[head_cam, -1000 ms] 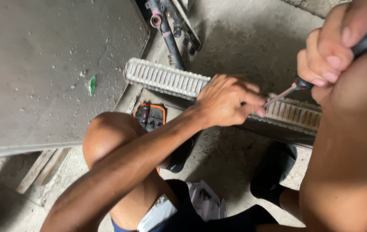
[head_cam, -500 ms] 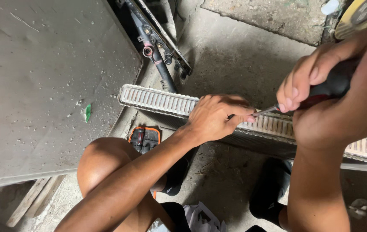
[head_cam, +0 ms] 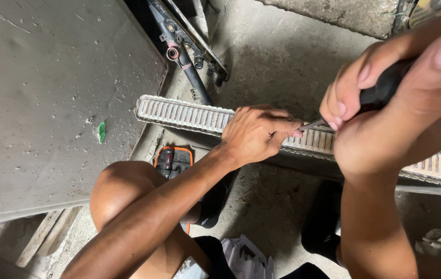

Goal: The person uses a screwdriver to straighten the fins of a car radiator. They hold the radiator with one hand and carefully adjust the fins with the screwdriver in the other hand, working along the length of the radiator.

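A long finned metal radiator core stands on edge on the concrete floor in front of me. My left hand rests on its top edge, fingers pinched around the metal shaft of a screwdriver where its tip meets the fins. My right hand, close to the camera, is wrapped around the screwdriver's black handle. The tip itself is hidden under my left fingers.
A large grey speckled metal panel lies to the left. A black bracket with bolts stands behind the radiator. An orange-and-black tool lies beside my left knee. White paper and black footwear are below.
My view has shifted slightly, so the radiator and both hands sit lower and to the right. Both hands keep their hold on the screwdriver at the fins.
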